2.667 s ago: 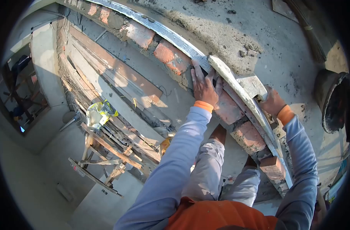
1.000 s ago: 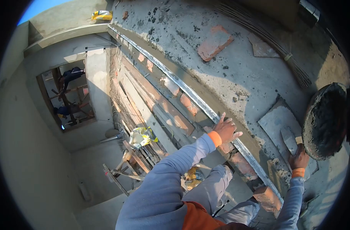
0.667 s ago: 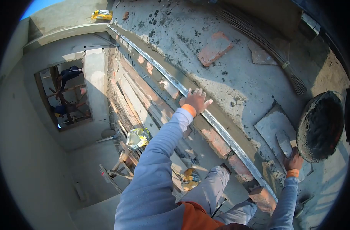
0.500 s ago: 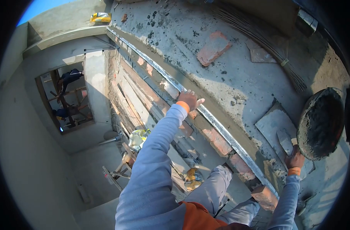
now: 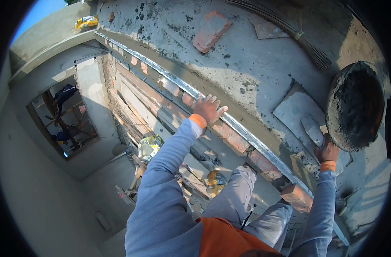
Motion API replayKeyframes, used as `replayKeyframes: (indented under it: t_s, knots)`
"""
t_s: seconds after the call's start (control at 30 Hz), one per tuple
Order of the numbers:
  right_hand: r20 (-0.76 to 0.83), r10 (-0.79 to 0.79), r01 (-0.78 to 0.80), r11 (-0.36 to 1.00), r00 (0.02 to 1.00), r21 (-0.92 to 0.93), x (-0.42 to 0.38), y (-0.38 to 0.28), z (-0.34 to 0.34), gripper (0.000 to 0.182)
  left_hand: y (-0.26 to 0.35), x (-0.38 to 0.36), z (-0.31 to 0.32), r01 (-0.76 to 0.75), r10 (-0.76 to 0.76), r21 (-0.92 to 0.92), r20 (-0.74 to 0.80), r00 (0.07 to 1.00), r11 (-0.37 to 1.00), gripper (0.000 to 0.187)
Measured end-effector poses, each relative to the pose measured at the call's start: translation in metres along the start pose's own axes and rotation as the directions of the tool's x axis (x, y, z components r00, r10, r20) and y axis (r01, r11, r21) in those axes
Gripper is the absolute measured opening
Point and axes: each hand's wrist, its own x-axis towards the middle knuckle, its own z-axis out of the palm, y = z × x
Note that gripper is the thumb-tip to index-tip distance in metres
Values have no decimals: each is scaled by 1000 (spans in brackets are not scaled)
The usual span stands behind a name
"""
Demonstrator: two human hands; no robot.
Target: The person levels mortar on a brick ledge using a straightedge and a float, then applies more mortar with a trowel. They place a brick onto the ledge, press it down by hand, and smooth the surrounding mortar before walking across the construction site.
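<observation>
A long, mortar-smeared straightedge (image 5: 251, 138) runs diagonally along the edge of a brick ledge. My left hand (image 5: 208, 110) is closed over its middle, with the fingertips on the far side. Wet grey mortar (image 5: 234, 107) lies in a strip along the bar. On the right, my right hand (image 5: 327, 150) grips a trowel (image 5: 312, 129) whose blade lies over a flat grey slab (image 5: 296, 107); the fingers cover its handle. Right beside that hand stands a round pan (image 5: 356, 107) holding dark mortar.
A loose brick (image 5: 211, 32) and a bundle of thin sticks (image 5: 306, 40) lie on the slab surface. Another brick (image 5: 297, 198) sits near my knees. Below the ledge are wooden planks (image 5: 137, 100). A person (image 5: 66, 94) shows through an opening at left.
The view has shifted, so the ledge and pan appear higher and further left. My left hand stays on the straightedge, with its fingers a little more spread. My right hand still holds the trowel.
</observation>
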Motion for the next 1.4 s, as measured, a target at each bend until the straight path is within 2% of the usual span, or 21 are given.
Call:
replayKeyframes:
  t_s: [0.07, 0.13, 0.17, 0.23, 0.27, 0.37, 0.43, 0.5, 0.57, 0.67, 0.7, 0.73, 0.77, 0.9, 0.93, 0.97, 1.1, 1.13, 1.23, 1.33, 1.4]
  knots:
    - [13, 4, -3, 999, 1000, -34, -3, 6, 4, 60, 6, -1, 1, -2, 4, -28, 87, 996, 1000, 65]
    - [-19, -26, 26, 999, 999, -31, -4, 5, 0, 56, 9, -13, 15, -40, -56, -223, -407, 912, 974, 64]
    - [-62, -70, 69, 997, 996, -25, -3, 2, -3, 53, 8, -14, 29, -45, -49, -221, -402, 914, 974, 64]
    - [-69, -63, 62, 998, 996, -13, -3, 4, -2, 53, 0, -11, 65, 28, -445, -575, -601, 664, 818, 69]
    - [-71, -58, 59, 998, 996, 11, -2, 6, 1, 53, -2, -6, 81, 24, -442, -574, -603, 664, 819, 69]
    - [-109, -71, 74, 997, 992, 23, -4, 5, 2, 51, -2, 14, 128, 55, -723, -828, -454, 520, 559, 72]
    - [-140, -99, 100, 995, 985, -2, -5, 6, 1, 50, 11, 32, 153, -285, -850, -949, -257, 460, 133, 74]
    - [-122, -100, 102, 995, 988, 10, -2, 7, 1, 49, 18, 37, 166, -125, -844, -988, -139, 518, 86, 75]
    - [-113, -99, 100, 995, 989, 7, -2, 6, 2, 49, 35, 33, 142, 147, -875, -950, -186, 448, 277, 77]
    - [-35, -72, 73, 997, 997, 37, -2, 5, -4, 49, 41, 35, 137, 164, -886, -962, -127, 446, 221, 76]
    - [-127, -98, 101, 995, 987, 15, -3, 39, 44, 51, 39, 32, 140, 123, -872, -962, -160, 463, 242, 75]
    - [-143, -70, 76, 997, 987, 34, -2, 25, 27, 31, 37, 32, 143, 92, -857, -963, -181, 483, 255, 74]
    - [78, -53, 53, 999, 996, 7, -4, 17, 7, 29, 34, 30, 143, 70, -841, -964, -187, 507, 257, 74]
    - [192, -39, 48, 998, 981, -39, -7, 6, -25, 40, 11, 38, 159, 89, -853, -976, -126, 507, 197, 77]
    - [131, -35, 35, 999, 991, -2, -8, 7, -21, 39, 29, 26, 138, -127, -820, -991, -98, 564, 31, 86]
    - [68, -41, 38, 998, 997, 40, -10, 8, -16, 38, 27, 25, 144, 8, -842, -999, -30, 539, 41, 93]
    - [68, -77, 75, 997, 995, 25, -15, 10, -20, 47, 68, -14, 149, 197, -837, -940, -136, 531, 278, 97]
    - [20, -108, 108, 994, 994, 19, -16, 11, -19, 51, 79, -25, 156, 142, -803, -938, -185, 567, 317, 96]
    - [-383, -171, 213, 975, 908, 69, -69, 55, -35, 51, 96, -53, 185, -98, -725, -945, -305, 618, 314, 89]
    - [-585, 100, -114, 993, 805, 13, -154, 166, -30, 39, 97, -82, 223, -122, -660, -916, -363, 657, 383, 82]
    - [-418, 417, -535, 816, 807, -219, -225, 262, -8, 50, 114, -103, 240, -13, -654, -854, -407, 638, 520, 76]
